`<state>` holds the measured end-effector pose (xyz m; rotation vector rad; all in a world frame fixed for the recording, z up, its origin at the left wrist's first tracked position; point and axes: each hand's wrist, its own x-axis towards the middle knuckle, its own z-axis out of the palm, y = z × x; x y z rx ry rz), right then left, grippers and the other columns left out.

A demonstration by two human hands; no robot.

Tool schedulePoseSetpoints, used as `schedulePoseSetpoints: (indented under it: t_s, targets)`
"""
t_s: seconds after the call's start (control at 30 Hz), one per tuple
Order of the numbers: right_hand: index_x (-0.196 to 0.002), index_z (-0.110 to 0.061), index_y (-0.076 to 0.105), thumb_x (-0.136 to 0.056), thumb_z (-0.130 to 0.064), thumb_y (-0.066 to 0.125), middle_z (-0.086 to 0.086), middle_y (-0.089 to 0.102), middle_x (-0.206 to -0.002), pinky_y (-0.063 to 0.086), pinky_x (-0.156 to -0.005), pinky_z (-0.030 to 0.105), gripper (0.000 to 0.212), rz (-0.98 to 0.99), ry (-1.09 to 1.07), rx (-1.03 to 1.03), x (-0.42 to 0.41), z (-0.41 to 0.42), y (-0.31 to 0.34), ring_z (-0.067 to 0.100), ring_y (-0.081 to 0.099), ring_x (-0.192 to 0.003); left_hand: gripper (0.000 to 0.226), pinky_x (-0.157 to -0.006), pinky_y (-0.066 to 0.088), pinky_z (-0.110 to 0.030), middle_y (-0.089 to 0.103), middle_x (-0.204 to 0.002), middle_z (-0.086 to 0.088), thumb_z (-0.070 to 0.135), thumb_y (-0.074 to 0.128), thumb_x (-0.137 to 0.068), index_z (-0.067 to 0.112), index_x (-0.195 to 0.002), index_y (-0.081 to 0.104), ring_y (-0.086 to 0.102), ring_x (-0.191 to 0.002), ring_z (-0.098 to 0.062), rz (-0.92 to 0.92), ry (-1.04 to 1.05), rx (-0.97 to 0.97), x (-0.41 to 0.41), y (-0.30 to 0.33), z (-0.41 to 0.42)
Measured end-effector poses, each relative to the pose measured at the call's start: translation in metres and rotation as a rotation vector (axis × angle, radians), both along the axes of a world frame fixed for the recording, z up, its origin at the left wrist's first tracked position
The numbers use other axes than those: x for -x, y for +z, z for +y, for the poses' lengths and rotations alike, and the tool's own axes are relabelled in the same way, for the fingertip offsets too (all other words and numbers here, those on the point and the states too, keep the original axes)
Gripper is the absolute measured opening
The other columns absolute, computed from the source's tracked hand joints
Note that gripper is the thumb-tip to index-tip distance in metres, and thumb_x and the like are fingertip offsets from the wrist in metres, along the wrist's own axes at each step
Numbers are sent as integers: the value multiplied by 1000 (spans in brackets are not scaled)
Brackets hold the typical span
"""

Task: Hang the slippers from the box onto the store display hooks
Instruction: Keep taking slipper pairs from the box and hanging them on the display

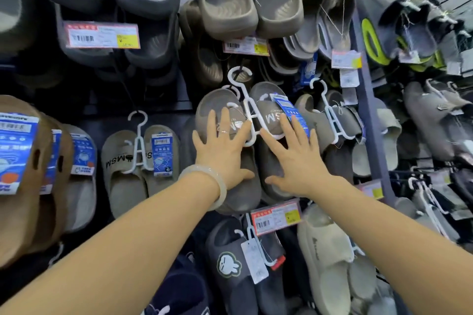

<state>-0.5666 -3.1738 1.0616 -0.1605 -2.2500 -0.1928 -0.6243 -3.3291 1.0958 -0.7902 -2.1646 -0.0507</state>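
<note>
The left hand (pixel 222 153), wearing a pale bangle and a ring, and the right hand (pixel 294 158) are both lying flat with fingers spread and straight, pressing on a pair of grey-brown foam slippers (pixel 217 107) clipped to a white plastic hanger (pixel 247 110). The pair is hanging on the display wall between a beige pair (pixel 128 161) and other grey pairs; its hanger's loop is apparently sitting on a dark hook (pixel 239 73), though blur is hiding the contact.

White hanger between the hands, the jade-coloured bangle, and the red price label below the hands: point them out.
white hanger (pixel 246 107), head view, on its central stem.
bangle (pixel 220 184), head view, on its outer band at the left wrist.
red price label (pixel 275 220), head view, on its face.
</note>
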Motion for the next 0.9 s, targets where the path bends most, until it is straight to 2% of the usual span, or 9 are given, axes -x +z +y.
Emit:
schedulePoseSetpoints:
  t_s: [0.17, 0.27, 0.37, 0.57, 0.73, 0.9]
  targets:
    - [-147, -34, -10, -78, -50, 63, 9, -25, -155, -3, -114, 55, 101, -93, 26, 92, -33, 2, -3, 29, -22, -143, 99, -112, -1, -60, -23, -155, -8, 62, 59, -75, 36, -146, -4, -24, -141, -33, 0, -34, -17, -25, -13, -2]
    - [-149, -31, -3, -80, -46, 64, 10, -19, -157, 1, -117, 51, 97, -122, 66, 102, -59, 4, -15, 28, -17, -145, 94, -114, -4, -53, -21, -155, -10, 57, 58, -79, 33, -148, -2, -21, -143, -30, 23, -101, -30, -52, -39, 4]
    - [-149, -26, 7, -80, -44, 64, 10, -11, -158, 6, -118, 49, 91, -187, 111, 104, -83, 7, -45, 28, -11, -146, 84, -116, -4, -48, -14, -157, -11, 50, 55, -84, 28, -149, 5, -16, -145, -27, -38, -230, -56, -85, -87, 17]
    - [-148, -12, 10, -82, -36, 64, 16, -6, -157, 12, -118, 46, 88, -535, 60, 143, -120, 17, -165, 32, -5, -146, 87, -118, 2, -47, -14, -157, -10, 42, 56, -86, 22, -149, -2, -12, -145, -29, -428, -186, 21, -138, -219, 47]
    - [-149, -18, 8, -83, -36, 65, 17, -3, -157, 16, -116, 50, 89, -767, 63, 348, -163, 26, -295, 36, 1, -145, 89, -118, 6, -47, -10, -157, -13, 50, 57, -82, 24, -149, 4, -7, -145, -31, -722, -120, 115, -175, -338, 48]
    - [-150, -18, 8, -82, -38, 66, 20, -1, -156, 20, -114, 50, 91, -1018, 25, 496, -208, 19, -415, 38, 5, -144, 94, -118, 11, -49, -10, -157, -15, 55, 59, -79, 23, -149, 4, -5, -146, -33, -1000, -24, 305, -212, -456, 31]
